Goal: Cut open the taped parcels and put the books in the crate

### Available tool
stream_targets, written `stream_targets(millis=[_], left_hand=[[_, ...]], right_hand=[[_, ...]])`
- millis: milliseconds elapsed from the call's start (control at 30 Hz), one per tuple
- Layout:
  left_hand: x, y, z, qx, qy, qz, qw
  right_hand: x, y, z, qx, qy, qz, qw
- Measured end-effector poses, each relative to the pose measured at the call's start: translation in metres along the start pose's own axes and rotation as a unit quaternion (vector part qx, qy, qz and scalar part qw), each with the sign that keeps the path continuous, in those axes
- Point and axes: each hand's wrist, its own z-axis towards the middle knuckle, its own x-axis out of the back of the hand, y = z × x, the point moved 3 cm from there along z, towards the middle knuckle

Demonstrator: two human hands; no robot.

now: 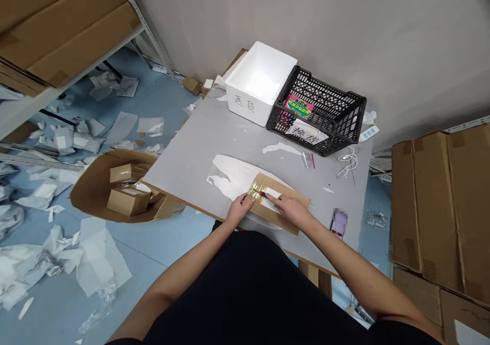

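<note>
A flat brown cardboard package lies near the front edge of the grey table, with shiny clear tape over its left end and a white label on top. My left hand grips the package's left end, fingers closed around its edge. Over the label, my right hand is closed on a small red-and-black tool that looks like a cutter. Its tip points left at the taped end; the blade is too small to make out. Beneath the package is a white plastic sheet.
On the table stand a white foam box and a black crate. A phone and a white cable lie at right. A large open carton holds small boxes at left. Shelving and scattered wrappers fill the left side.
</note>
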Motion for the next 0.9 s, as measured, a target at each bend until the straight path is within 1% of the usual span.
stream_targets(millis=[200,600,767,900], left_hand=[[-0.0010,0.0029,-0.0005,-0.017,-0.009,0.000,1.000],[-0.0001,0.0018,-0.0012,0.003,0.005,-0.015,1.000],[-0.0002,0.0044,-0.0022,-0.001,0.007,-0.027,1.000],[0.0006,0.0054,-0.0031,0.002,0.014,-0.027,1.000]], right_hand=[[0.0031,0.0034,0.0002,0.017,0.011,0.002,1.000],[0.0032,0.0044,-0.0007,0.019,0.016,0.009,1.000],[0.0046,0.0040,-0.0005,0.021,0.023,0.016,0.999],[0.0077,0.0012,0.0012,0.026,0.016,0.011,0.999]])
